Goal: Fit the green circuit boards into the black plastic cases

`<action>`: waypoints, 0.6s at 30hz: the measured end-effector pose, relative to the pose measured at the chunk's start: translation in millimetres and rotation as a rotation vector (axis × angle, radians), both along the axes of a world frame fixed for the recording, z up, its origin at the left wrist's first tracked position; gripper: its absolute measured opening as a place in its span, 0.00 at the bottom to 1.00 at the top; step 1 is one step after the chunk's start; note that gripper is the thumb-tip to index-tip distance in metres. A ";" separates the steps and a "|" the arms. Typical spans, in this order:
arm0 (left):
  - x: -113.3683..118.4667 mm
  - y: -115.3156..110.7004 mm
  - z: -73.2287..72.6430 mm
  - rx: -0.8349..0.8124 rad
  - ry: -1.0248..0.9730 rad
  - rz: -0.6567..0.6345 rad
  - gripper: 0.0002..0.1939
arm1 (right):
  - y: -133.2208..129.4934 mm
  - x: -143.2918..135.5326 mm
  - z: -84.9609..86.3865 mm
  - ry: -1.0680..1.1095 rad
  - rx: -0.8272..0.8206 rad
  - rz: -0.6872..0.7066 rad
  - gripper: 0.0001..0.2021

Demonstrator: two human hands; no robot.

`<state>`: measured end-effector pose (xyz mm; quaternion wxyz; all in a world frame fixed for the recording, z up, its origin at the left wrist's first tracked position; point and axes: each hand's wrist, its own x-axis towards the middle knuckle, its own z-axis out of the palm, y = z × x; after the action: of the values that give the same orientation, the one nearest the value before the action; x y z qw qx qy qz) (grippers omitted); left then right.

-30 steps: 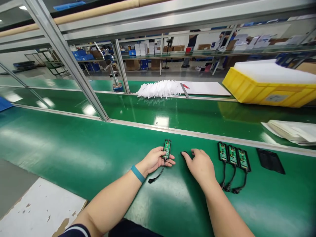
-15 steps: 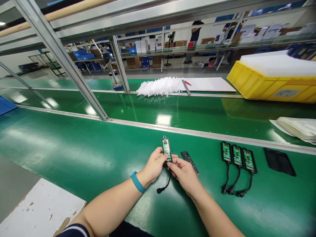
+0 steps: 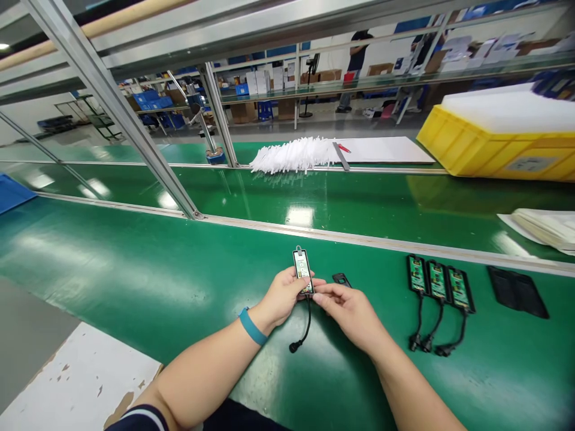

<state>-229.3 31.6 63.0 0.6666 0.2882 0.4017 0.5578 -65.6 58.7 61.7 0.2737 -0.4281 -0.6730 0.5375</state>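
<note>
My left hand (image 3: pixel 284 297) is closed on a black casing with a green circuit board (image 3: pixel 302 267), its thumb on the lower part of the board. A black cable (image 3: pixel 308 323) hangs from the casing down to a plug on the green bench. My right hand (image 3: pixel 349 308) is at the casing's lower right edge, thumb and fingers close together; whether they pinch anything is too small to tell. Behind that hand lies a black cover (image 3: pixel 341 279), mostly hidden. Three similar casings with boards and cables (image 3: pixel 437 281) lie side by side to the right.
Dark flat covers (image 3: pixel 517 291) lie at the far right. Beyond the bench's metal rail are white strips (image 3: pixel 294 155), a white board (image 3: pixel 386 149), a yellow crate (image 3: pixel 498 146) and stacked sheets (image 3: pixel 545 227). A slanted metal post (image 3: pixel 121 117) stands left. A person (image 3: pixel 358 57) stands in the background.
My right hand has shifted slightly right and its thumb has moved off the casing's bottom end, now hiding more of the black cover. The view has shifted slightly.
</note>
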 end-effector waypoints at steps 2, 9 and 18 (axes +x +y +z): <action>-2.8 2.2 -0.2 -0.045 -0.049 -0.020 0.14 | 11.6 12.8 -5.4 -0.189 0.204 -0.188 0.18; -8.8 4.3 0.3 -0.076 -0.137 -0.124 0.18 | 33.3 26.1 -12.3 -0.880 0.533 -0.294 0.28; -8.5 0.4 4.4 -0.093 -0.130 -0.206 0.28 | 32.5 22.6 -4.7 -0.958 0.395 -0.246 0.11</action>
<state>-237.8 32.0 67.4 0.7576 0.2601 0.3515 0.4847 -43.0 91.2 56.9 0.0721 -0.6417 -0.7559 0.1085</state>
